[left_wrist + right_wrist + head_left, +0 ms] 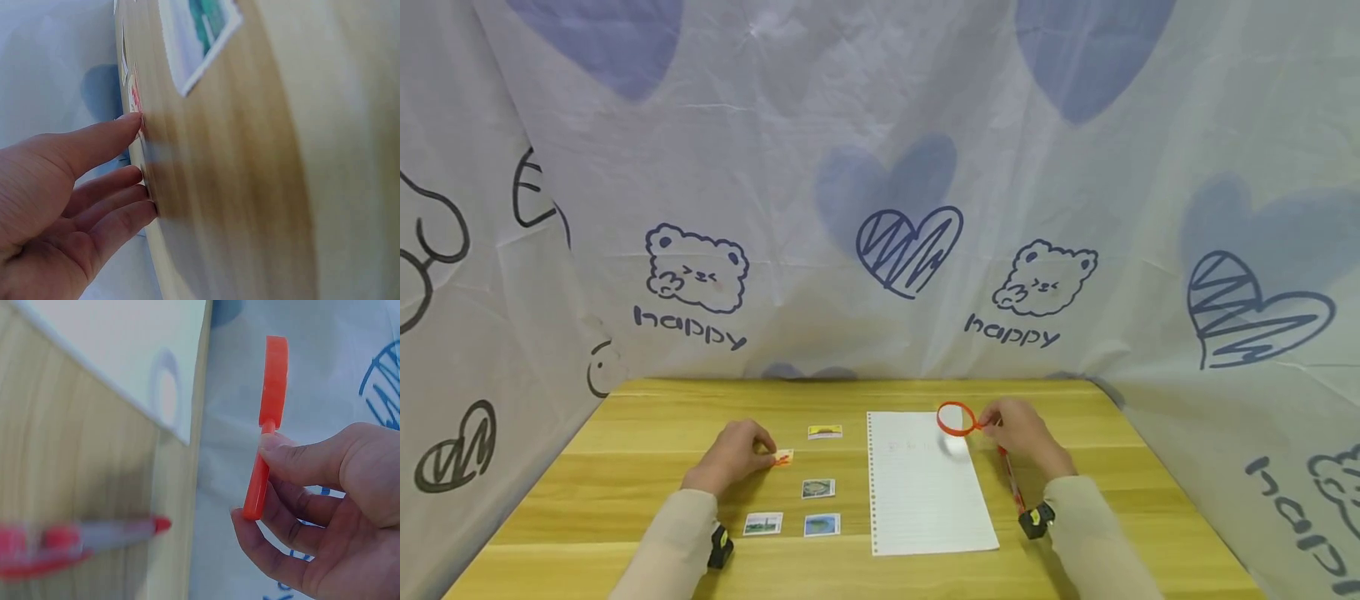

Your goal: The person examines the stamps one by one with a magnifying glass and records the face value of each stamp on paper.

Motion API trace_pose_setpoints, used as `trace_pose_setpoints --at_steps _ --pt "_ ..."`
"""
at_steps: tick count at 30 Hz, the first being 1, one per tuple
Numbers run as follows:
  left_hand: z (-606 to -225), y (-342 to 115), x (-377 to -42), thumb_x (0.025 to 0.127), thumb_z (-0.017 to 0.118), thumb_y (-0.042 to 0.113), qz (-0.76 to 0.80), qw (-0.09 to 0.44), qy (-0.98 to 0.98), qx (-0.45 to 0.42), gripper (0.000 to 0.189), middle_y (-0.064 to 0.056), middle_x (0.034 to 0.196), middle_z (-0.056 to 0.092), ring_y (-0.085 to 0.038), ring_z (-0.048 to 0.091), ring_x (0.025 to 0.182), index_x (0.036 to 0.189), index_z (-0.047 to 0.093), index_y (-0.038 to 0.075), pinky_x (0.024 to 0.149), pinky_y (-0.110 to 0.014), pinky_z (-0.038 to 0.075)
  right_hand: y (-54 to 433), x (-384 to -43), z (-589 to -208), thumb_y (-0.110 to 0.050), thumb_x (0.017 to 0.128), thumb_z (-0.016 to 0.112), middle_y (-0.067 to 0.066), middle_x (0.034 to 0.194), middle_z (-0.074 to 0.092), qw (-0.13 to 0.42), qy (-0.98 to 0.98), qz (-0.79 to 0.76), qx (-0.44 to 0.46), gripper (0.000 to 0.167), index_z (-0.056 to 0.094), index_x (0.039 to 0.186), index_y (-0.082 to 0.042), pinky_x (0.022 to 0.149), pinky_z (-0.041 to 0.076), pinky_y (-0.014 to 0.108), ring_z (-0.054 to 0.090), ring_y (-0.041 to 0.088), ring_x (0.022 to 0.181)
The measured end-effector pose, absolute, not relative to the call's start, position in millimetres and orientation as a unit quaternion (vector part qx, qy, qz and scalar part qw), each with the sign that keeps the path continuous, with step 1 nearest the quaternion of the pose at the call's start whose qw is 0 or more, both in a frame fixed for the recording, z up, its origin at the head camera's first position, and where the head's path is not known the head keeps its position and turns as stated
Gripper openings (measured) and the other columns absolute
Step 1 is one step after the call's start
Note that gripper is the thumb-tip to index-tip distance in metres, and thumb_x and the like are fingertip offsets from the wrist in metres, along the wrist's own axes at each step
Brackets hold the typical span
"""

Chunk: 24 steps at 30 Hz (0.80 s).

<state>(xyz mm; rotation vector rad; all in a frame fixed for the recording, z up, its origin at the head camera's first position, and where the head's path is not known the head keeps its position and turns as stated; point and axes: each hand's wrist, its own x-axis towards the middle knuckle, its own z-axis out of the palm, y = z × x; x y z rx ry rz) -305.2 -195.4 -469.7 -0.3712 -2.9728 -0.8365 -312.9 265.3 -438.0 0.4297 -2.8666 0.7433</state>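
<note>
My left hand [735, 454] is at a small red-and-yellow stamp [783, 457] low over the table, thumb and a finger at its left edge. In the left wrist view the thumb tip lies against that stamp [135, 95], and the other fingertips [147, 209] reach the tabletop. My right hand [1018, 429] holds a magnifying glass with a red rim [956, 419] above the paper's upper right corner. Thumb and fingers grip its red handle [256, 487] in the right wrist view. Below the lens lies lined loose-leaf paper [925, 500].
Other stamps lie about: a yellow one [825, 432], a green one [818, 488], a blue one [822, 524] and a landscape one [763, 523]. A red pen [1011, 479] lies right of the paper. A printed cloth [805, 250] hangs behind the wooden table [647, 433].
</note>
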Motion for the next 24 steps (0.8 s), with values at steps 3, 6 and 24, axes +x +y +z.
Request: trace_pose_setpoints --at_steps 3,6,24 --pt "-470 -195 -306 0.084 0.083 0.005 -0.272 0.017 -0.955 -0.116 0.007 -0.012 0.1 0.079 -0.03 0.072 0.098 0.09 0.08 0.006 0.092 -0.05 0.058 252 -315 -436 0.001 0.085 0.075 0.004 0.083 0.073 0.075 -0.955 0.245 0.151 0.005 0.074 0.085 -0.004 0.07 0.052 0.03 0.061 0.013 0.076" --pt "-470 -196 -305 0.084 0.083 0.005 -0.269 0.018 -0.955 -0.12 0.007 -0.012 0.099 0.079 -0.03 0.072 0.097 0.09 0.08 0.005 0.091 -0.05 0.058 239 -316 -434 0.001 0.085 0.076 0.004 0.081 0.072 0.068 -0.954 0.25 0.149 0.004 0.074 0.085 -0.002 0.072 0.052 0.031 0.06 0.013 0.075" --pt "-470 -195 -304 0.083 0.083 0.005 -0.266 0.021 -0.956 -0.125 0.007 -0.013 0.102 0.079 -0.032 0.072 0.1 0.09 0.081 0.006 0.093 -0.052 0.058 189 -322 -427 0.003 0.086 0.077 0.002 0.081 0.071 0.05 -0.954 0.251 0.156 0.009 0.075 0.083 -0.006 0.07 0.052 0.028 0.059 0.012 0.075"
